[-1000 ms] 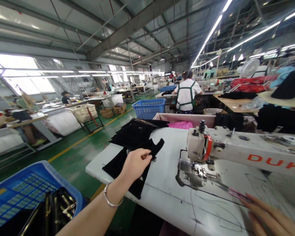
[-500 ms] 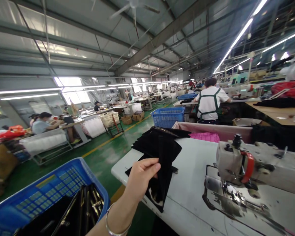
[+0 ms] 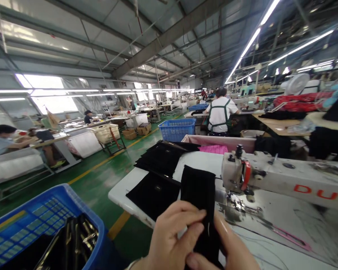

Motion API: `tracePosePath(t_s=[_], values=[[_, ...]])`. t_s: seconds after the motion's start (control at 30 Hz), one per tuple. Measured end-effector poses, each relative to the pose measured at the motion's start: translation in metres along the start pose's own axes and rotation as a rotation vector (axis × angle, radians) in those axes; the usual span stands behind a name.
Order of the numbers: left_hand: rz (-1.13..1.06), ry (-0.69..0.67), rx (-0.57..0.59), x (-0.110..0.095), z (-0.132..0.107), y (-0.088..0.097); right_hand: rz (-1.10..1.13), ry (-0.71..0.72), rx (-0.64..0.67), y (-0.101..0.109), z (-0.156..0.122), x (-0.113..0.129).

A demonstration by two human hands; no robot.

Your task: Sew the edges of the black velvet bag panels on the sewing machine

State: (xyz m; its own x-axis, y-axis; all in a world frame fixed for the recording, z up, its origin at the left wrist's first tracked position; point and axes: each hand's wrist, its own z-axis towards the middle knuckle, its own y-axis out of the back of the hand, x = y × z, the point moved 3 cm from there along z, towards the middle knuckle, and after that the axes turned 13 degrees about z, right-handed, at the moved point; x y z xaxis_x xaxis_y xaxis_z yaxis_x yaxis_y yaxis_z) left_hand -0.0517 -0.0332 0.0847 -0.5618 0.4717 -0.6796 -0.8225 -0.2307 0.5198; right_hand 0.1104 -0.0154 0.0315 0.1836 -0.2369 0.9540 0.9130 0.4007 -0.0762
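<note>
A narrow piece of black fabric (image 3: 198,191) stands upright in front of me, held by both hands at its lower end. My left hand (image 3: 171,240) pinches its left side with fingers curled over the cloth. Behind it, my right hand (image 3: 232,249) grips the right side. More black fabric pieces (image 3: 154,193) lie flat on the white table (image 3: 118,193), with a taller black stack (image 3: 160,157) farther back. The white sewing machine (image 3: 270,174) stands to the right of the held piece.
A blue crate (image 3: 22,228) with dark items sits at lower left. A pink-lined bin (image 3: 216,144) stands behind the table. A person in a green apron strap (image 3: 220,112) works ahead near another blue basket (image 3: 173,129). Green floor aisle on the left.
My left hand lifted one black piece off the pile and brought it toward me. My right hand came up from the table and took hold of it too.
</note>
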Motion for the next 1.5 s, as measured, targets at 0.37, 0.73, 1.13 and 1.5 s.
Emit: tracePosePath(t_s=[0.37, 0.73, 1.13, 1.5], values=[[0.553, -0.307, 0.587, 0.071, 0.016, -0.081, 0.188, -0.286, -0.213, 0.030, 0.012, -0.068], [0.709, -0.378, 0.642, 0.109, 0.048, -0.156, -0.977, 0.156, 0.255, 0.113, 0.007, -0.085], [0.531, -0.434, 0.702, 0.124, 0.078, -0.182, -1.059, 0.288, 0.109, 0.121, 0.005, -0.105], [0.476, -0.521, 0.732, 0.126, 0.098, -0.189, -1.037, 0.300, 0.053, 0.123, 0.007, -0.098]])
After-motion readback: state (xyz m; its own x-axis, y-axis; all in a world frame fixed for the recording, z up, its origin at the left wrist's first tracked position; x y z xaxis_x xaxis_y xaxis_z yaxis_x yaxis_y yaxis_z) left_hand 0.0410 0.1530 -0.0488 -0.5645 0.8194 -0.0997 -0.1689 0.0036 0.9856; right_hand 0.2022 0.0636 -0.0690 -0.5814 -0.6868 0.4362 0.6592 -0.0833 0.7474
